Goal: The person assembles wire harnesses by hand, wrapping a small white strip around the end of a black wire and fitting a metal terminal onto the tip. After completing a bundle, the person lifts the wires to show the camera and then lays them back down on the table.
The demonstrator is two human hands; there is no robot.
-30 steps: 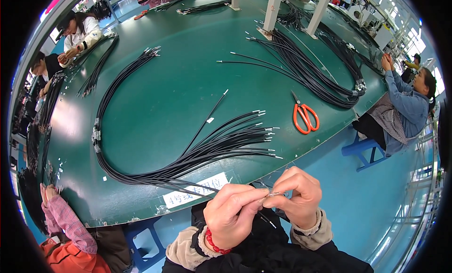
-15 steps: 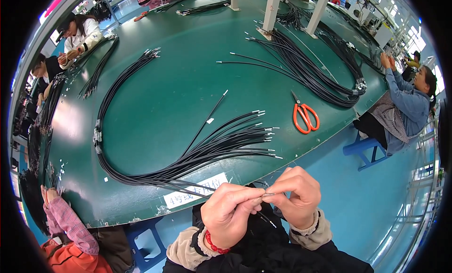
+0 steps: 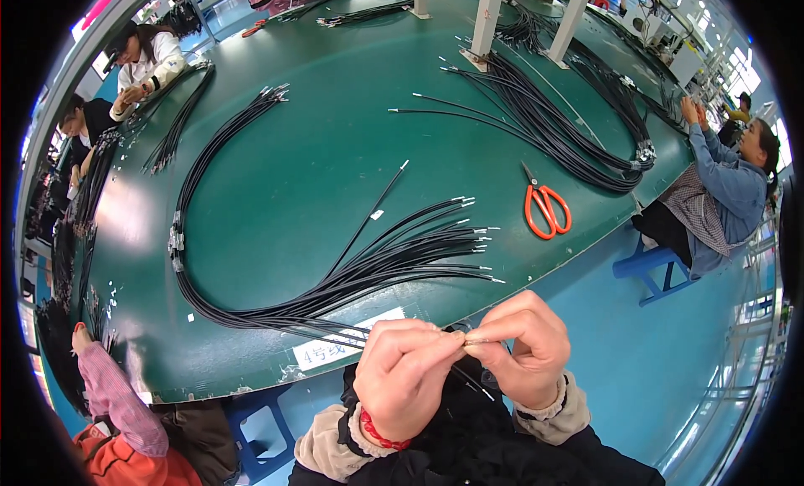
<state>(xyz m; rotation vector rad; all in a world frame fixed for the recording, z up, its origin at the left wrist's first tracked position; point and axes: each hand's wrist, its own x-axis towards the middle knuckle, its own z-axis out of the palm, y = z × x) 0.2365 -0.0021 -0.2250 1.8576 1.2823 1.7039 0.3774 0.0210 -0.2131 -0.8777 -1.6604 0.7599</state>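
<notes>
My left hand (image 3: pixel 402 369) and right hand (image 3: pixel 528 343) meet fingertip to fingertip above my lap at the table's front edge. Both are closed in a pinch. A black cable leads from the bundle into my left fingers, and its end seems to lie between the two pinches, mostly hidden. The bundle of black cables (image 3: pixel 389 264) curves across the table in a U shape, with silvery tips fanned toward the right. Below my left hand another cable end (image 3: pixel 473 385) with a pale tip hangs out.
Scissors with red handles (image 3: pixel 533 191) lie right of the bundle on the green table (image 3: pixel 335 151). More cable bundles (image 3: pixel 578 138) rest at the far right, near pale posts (image 3: pixel 486 21). Co-workers sit around the table; a blue stool (image 3: pixel 641 264) stands at right.
My fingertips have drawn closer together, covering the silvery bit that showed between them. The whole view has shifted very slightly. A co-worker's hand at lower left has moved a little.
</notes>
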